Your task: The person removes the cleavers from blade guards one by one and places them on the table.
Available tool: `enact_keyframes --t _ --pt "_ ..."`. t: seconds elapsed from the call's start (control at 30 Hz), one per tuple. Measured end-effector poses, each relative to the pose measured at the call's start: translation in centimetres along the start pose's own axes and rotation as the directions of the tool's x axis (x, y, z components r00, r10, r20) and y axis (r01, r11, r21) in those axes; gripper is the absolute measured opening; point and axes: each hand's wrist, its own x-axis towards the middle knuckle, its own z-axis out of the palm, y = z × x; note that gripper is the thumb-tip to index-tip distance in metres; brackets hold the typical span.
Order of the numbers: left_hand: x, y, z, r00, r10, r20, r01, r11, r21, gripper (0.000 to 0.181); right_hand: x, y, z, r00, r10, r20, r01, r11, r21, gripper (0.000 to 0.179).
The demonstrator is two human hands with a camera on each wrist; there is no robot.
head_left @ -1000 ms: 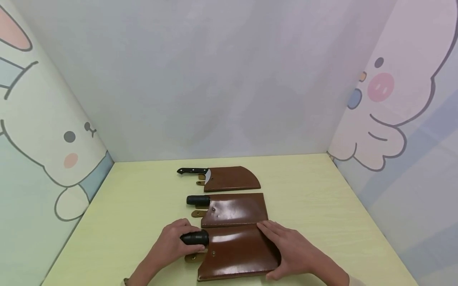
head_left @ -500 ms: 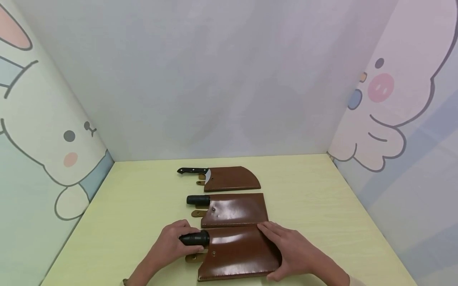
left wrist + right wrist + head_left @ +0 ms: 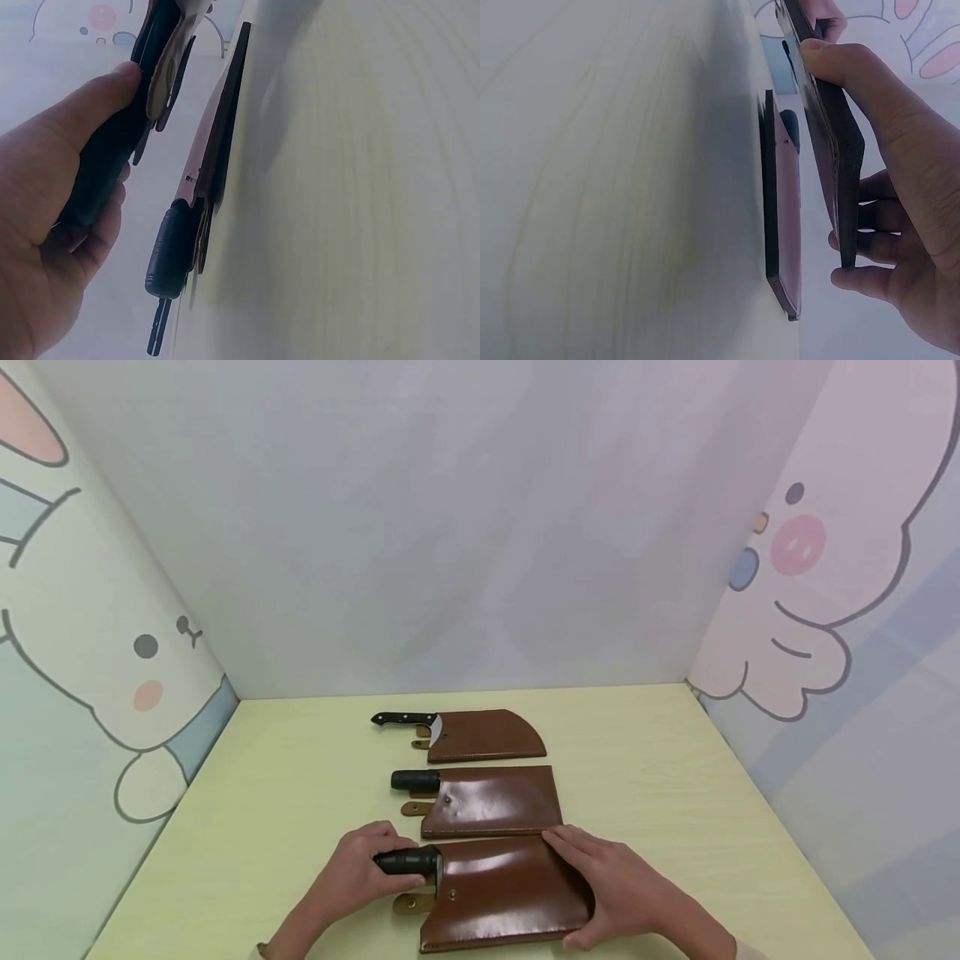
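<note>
My left hand (image 3: 360,868) grips the black handle (image 3: 405,860) of the nearest cleaver, its thumb along the handle in the left wrist view. Most of that cleaver's blade is hidden in a glossy brown leather sheath (image 3: 510,893). A snap strap (image 3: 413,903) sticks out unfastened at the sheath's left end. Around the sheath's right end, my right hand (image 3: 615,881) holds it by its edges, with the thumb on one edge and fingers on the other, as the right wrist view shows. Both wrist views show the sheathed cleaver raised off the table.
Behind it lies a second cleaver in a brown sheath (image 3: 498,802), its dark handle (image 3: 415,780) pointing left. Farther back is a knife with a riveted black handle (image 3: 403,718) in a rounded sheath (image 3: 487,735). The pale table (image 3: 300,760) meets walls on three sides.
The near sheath has shifted slightly right along with my right hand. The handle has slid slightly left in my left hand, and a narrow gap shows between handle and sheath.
</note>
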Motion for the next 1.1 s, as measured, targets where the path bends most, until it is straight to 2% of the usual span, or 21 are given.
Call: enact_keyframes --t 0.3,0.47,0.57,0.77,0.9,1.1 --pt "-0.2 -0.9 -0.2 0.999 -0.016 -0.028 0.016 1.0 0.009 0.031 -0.3 0.3 0.0 1.0 0.021 -0.014 -0.021 1.0 -0.005 0.117" --pt "-0.4 -1.5 -0.3 0.999 0.009 -0.033 -0.008 1.0 0.011 0.031 -0.6 0.4 0.0 0.999 0.037 -0.01 -0.037 0.999 -0.009 0.118" --pt "-0.5 -1.6 -0.4 1.0 0.015 -0.015 -0.015 1.0 0.009 0.031 -0.7 0.3 0.0 0.999 0.049 0.003 -0.049 0.999 -0.009 0.118" --pt "-0.4 -1.4 -0.7 0.999 -0.018 0.048 0.017 1.0 0.008 0.034 -0.7 0.1 -0.3 0.997 0.067 0.027 -0.067 0.998 0.007 0.117" --pt "-0.4 -1.3 -0.8 0.996 -0.018 0.086 0.018 1.0 -0.008 0.036 -0.8 0.1 -0.3 0.998 0.059 0.014 -0.059 0.998 -0.002 0.118" --pt "-0.3 -1.4 -0.8 0.995 -0.022 0.101 0.024 1.0 -0.016 0.038 -0.9 0.1 -0.3 0.998 0.056 -0.001 -0.056 0.998 -0.007 0.118"
